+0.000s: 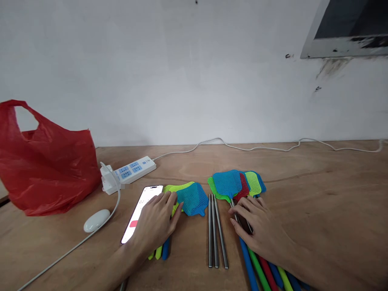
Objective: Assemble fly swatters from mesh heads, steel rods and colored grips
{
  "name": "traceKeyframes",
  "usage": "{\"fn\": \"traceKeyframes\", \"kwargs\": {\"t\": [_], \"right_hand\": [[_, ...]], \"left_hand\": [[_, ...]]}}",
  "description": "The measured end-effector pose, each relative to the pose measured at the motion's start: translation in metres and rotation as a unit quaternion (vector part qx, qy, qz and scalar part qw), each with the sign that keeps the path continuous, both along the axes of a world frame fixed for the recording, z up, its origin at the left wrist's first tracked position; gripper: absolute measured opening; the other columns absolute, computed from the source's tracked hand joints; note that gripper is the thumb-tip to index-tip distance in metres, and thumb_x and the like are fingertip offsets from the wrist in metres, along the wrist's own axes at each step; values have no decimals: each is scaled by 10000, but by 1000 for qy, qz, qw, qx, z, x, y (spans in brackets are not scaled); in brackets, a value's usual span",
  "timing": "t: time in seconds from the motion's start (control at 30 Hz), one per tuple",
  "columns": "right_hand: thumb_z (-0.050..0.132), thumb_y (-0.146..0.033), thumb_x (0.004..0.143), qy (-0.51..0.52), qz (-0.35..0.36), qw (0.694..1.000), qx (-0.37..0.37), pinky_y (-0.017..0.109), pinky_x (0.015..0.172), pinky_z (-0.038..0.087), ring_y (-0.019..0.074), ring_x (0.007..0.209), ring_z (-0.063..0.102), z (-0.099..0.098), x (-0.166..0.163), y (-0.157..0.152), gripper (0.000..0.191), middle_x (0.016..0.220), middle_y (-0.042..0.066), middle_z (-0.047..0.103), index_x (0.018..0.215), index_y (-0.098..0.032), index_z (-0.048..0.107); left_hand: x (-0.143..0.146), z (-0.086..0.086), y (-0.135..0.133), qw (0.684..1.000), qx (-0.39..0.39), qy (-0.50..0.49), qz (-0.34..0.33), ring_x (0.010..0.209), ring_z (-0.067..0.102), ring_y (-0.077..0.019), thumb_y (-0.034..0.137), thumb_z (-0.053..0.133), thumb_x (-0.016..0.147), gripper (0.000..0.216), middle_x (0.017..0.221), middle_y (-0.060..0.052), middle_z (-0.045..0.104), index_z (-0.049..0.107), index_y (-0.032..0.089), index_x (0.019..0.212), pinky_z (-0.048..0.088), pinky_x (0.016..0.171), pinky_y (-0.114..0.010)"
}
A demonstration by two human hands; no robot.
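My left hand (157, 216) lies palm down beside the phone (140, 214), over the middle of a few fly swatters. Their yellow-green (178, 187) and blue heads (197, 200) stick out past the fingers, and a blue handle (165, 248) shows below. The thumb is apart from the bent fingers. My right hand (254, 222) rests over the metal shafts of a fanned pile of fly swatters (227, 182), fingers and thumb apart. Several coloured handles (249, 262) run toward me under that wrist. Between the hands lie three bare metal rods (214, 234).
A red plastic bag (51, 165) stands at the left. Near it are a white power strip (130, 173) and a white oval mouse-like object (97, 220) beside a cable. Another white cable (242, 148) runs along the wall at the wooden table's (333, 194) back edge.
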State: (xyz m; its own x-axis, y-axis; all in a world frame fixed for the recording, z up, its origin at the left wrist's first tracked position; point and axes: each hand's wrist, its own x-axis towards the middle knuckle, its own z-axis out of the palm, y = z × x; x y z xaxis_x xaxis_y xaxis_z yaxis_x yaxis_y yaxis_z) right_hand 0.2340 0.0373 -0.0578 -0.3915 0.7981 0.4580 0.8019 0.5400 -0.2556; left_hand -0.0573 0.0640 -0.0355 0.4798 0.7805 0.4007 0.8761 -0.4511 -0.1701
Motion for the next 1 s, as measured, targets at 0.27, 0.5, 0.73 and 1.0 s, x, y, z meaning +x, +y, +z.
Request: {"fn": "traceKeyframes", "kwargs": {"t": [0.27,0.5,0.73,1.0], "right_hand": [[522,-213,954,18,11,1000,-22,440,824,386,254,892,550,1,0,1,114,919,52,621,951,-230,634],[518,-203,956,25,13,999,-40,445,828,389,258,898,550,1,1,2,116,919,50,618,948,-231,630],[513,-201,953,28,13,999,-34,437,816,391,257,891,553,1,0,2,125,918,53,623,944,-234,633],[513,-197,957,12,22,999,-20,432,813,402,260,904,552,2,0,0,137,950,60,612,965,-234,644]], "left_hand": [[-1,7,-13,978,47,-143,-147,513,521,-134,198,439,994,212,672,27,540,475,228,788,363,475,-245],[-1,8,-16,925,-11,-341,-165,467,390,-99,185,622,916,270,568,70,444,482,223,687,292,458,-231],[7,7,-17,878,-71,-460,-112,548,365,-125,210,647,896,441,578,52,366,364,203,558,291,516,-253],[4,-2,-13,926,1,-339,-164,591,398,-119,159,626,939,359,668,41,405,436,197,637,295,530,-248]]}}
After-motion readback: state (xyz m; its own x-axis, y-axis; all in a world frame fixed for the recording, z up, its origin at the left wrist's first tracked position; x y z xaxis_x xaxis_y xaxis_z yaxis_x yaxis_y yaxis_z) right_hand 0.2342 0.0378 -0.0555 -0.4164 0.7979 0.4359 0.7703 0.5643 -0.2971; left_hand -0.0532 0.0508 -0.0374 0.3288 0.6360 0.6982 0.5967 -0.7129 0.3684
